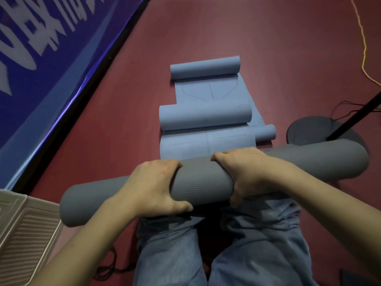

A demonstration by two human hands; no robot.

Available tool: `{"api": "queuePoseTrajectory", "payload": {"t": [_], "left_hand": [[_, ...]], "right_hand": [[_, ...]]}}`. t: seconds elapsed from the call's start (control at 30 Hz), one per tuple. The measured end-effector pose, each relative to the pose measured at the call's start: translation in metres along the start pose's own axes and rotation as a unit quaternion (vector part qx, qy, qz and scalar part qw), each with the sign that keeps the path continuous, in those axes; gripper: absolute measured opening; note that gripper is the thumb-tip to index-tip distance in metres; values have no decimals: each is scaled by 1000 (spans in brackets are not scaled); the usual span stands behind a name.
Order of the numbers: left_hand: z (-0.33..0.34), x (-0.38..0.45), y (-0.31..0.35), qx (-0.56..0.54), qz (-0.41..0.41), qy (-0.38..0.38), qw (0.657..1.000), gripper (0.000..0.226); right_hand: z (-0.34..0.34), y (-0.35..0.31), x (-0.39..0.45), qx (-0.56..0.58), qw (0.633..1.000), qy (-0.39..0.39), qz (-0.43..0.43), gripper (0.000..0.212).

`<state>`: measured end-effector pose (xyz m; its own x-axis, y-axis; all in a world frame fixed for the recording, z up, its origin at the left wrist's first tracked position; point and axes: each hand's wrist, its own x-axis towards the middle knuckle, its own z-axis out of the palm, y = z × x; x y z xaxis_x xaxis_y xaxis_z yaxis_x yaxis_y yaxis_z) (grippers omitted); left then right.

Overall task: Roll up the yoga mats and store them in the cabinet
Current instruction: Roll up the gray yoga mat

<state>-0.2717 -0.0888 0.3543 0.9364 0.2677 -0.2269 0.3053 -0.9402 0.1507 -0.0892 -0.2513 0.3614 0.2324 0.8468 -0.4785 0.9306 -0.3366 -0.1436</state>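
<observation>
I see my left hand [152, 187] and right hand [245, 172] both gripping the rolled grey mat [203, 180] above my knees, with half-rolled blue mats [206, 117] on the floor beyond it and a black stand base [305, 131] just right of them.

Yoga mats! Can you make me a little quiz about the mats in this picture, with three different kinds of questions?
1. True or false: both hands grip the rolled grey mat.
2. What colour are the mats lying on the red floor ahead of the person? A) green B) blue C) yellow
3. Fill the gap: the farthest blue mat is only partly rolled, and its flat part shows thin ____ drawn on it.

Key
1. True: the left hand and the right hand each curl round the grey mat.
2. B.
3. Lines.
</observation>
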Motion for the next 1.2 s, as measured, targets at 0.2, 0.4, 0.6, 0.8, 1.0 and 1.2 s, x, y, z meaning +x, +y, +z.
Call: {"api": "queuePoseTrajectory", "payload": {"t": [0.2,0.4,0.6,0.8,1.0,1.2], "left_hand": [[13,6,16,126,-20,-25,992,112],[14,13,16,130,-21,-11,991,80],[-4,38,8,104,-21,-85,991,83],[-15,59,4,27,-38,-141,989,80],[-7,60,-2,-8,-51,-106,993,87],[-8,55,-3,-33,-47,-65,996,83]], "right_hand": [[-8,1,11,22,1000,-15,2,99],[5,8,8,11,1000,25,-2,96],[11,15,5,-19,996,84,2,94],[4,35,0,-4,997,81,2,113],[-1,34,13,-21,997,74,29,94],[-20,37,23,37,998,12,43,84]]}}
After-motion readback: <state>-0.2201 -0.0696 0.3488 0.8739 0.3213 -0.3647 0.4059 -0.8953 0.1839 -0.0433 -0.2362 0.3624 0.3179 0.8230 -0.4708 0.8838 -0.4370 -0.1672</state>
